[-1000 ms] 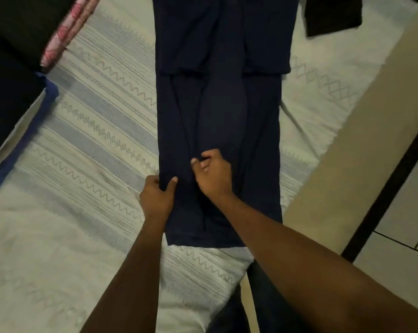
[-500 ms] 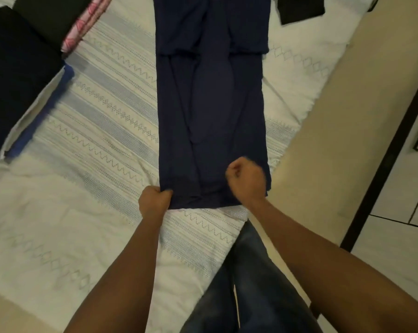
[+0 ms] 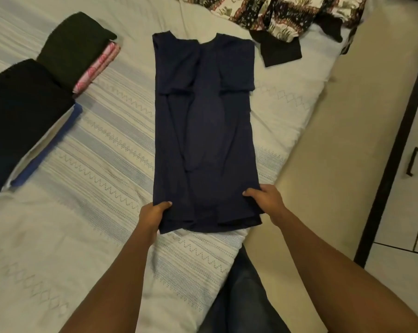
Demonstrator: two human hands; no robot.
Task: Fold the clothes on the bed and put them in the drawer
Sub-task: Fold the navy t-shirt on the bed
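The left hand (image 3: pixel 155 212) and the right hand (image 3: pixel 263 200) each grip a near corner of the navy shirt (image 3: pixel 205 131) at its hem, thumbs on top of the cloth. The shirt lies flat on the bed (image 3: pixel 83 212), sides and sleeves folded inward into a long strip, collar at the far end. Left of it sit folded clothes: a black piece (image 3: pixel 18 121) over a blue one (image 3: pixel 47 150) and, farther off, a dark green one (image 3: pixel 71 49) over pink (image 3: pixel 99 66). At the far right lies a patterned garment (image 3: pixel 287 13), unfolded.

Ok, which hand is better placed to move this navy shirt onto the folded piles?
Probably the left hand: it grips the navy shirt nearest the folded piles; the right hand grips the far corner.
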